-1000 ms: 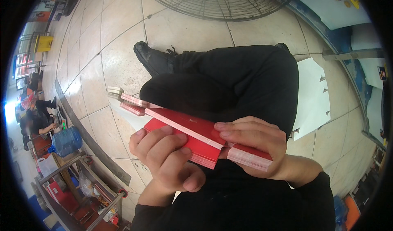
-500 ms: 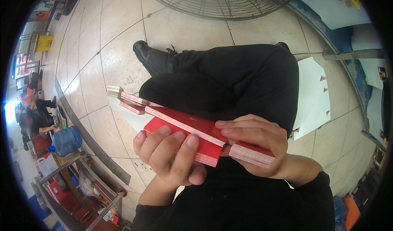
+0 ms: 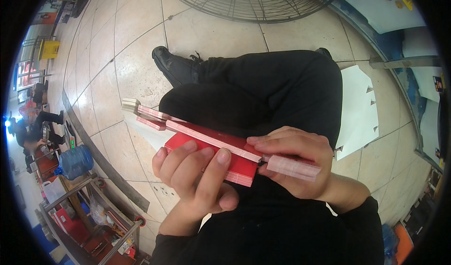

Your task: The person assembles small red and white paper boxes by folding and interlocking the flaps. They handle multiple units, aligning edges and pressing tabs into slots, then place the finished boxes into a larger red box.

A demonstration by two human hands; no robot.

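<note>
So the left hand [image 3: 195, 183] is clamping a chunky pile of red cards [image 3: 242, 175] with pale edges just over the black-clad legs [image 3: 263, 81], fingers lying across its near part, while the right hand [image 3: 305, 152] is gripping a smaller red pile [image 3: 291, 167], slightly blurred, right beside the big pile's right end. Can't really tell if those 2 piles are joining up, since fingers are partly covering that spot. A white sheet [image 3: 359, 112] is lying on the tiled floor [image 3: 138, 35] to the right, and a wire fan [image 3: 263, 4] is showing beyond the legs.
</note>
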